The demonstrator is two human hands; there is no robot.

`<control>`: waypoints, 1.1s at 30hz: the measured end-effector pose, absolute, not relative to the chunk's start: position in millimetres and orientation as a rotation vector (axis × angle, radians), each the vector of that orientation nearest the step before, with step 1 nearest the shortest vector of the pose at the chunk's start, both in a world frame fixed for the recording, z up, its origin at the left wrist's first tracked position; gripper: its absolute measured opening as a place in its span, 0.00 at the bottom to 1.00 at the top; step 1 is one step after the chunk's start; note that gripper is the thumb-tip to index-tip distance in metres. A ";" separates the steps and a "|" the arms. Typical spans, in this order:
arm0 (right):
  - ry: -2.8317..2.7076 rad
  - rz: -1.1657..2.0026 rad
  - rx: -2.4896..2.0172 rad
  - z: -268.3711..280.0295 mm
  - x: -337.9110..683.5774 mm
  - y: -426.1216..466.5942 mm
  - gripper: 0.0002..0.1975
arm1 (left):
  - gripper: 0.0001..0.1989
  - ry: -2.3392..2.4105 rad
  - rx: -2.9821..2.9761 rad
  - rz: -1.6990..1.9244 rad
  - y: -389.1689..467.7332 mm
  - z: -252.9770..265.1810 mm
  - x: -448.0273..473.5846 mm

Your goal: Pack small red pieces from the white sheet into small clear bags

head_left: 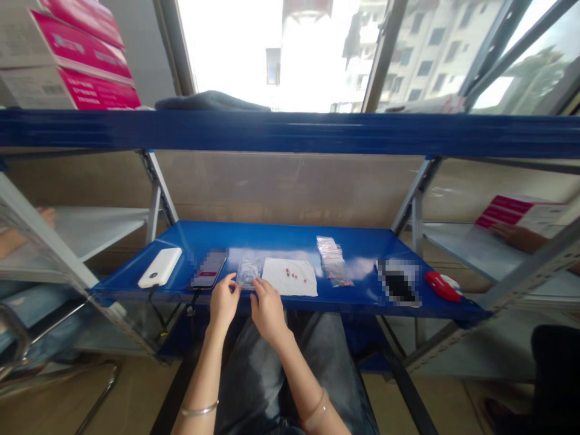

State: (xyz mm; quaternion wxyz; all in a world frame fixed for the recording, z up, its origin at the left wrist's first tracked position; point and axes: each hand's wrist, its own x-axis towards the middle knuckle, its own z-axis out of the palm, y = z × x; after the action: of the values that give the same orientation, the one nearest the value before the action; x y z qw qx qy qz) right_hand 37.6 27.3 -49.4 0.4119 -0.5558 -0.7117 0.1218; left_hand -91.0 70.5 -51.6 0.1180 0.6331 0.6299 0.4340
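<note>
A small pile of clear plastic bags [249, 267] lies near the table's front edge, in front of me. At its left corner my left hand [225, 300] is curled, thumb and forefinger closed on the edge of a bag. My right hand [268, 307] rests at the bags' right lower corner, its fingers stretched out and touching the plastic, thumb apart. Just to the right, a white sheet [278, 279] lies flat with several small red pieces [294, 276] on it. Farther right is an overlapping row of small filled plastic bags [333, 261].
On the blue table [290, 237] are a white power bank [160, 267], a phone [211, 269], a partly blurred dark object [399, 283] and a red-and-white object [443, 286]. A blue shelf beam [290, 131] crosses above. Other people's hands [516, 235] show at both sides.
</note>
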 end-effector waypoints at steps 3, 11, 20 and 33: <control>-2.004 0.265 -1.455 -54.3 23.7 25.6 0.21 | 0.13 1.957 2.047 1.335 69.2 -61.0 -93.8; -2.193 0.182 -1.526 -39.3 17.5 46.3 0.19 | 0.16 1.690 2.336 1.079 69.8 -61.8 -88.7; -2.340 0.213 -1.554 -32.3 20.6 115.0 0.17 | 0.15 1.633 2.444 1.000 120.4 -50.3 -82.2; -1.562 0.162 -1.712 -28.3 107.6 101.2 0.17 | 0.22 1.765 2.379 1.118 127.8 -69.9 -78.9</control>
State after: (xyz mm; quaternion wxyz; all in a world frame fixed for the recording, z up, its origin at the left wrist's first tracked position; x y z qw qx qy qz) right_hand 107.6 101.2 -28.3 0.3981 -0.6760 -0.6168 0.0639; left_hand -78.9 127.8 -69.9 -0.0122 0.7513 0.5573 0.3532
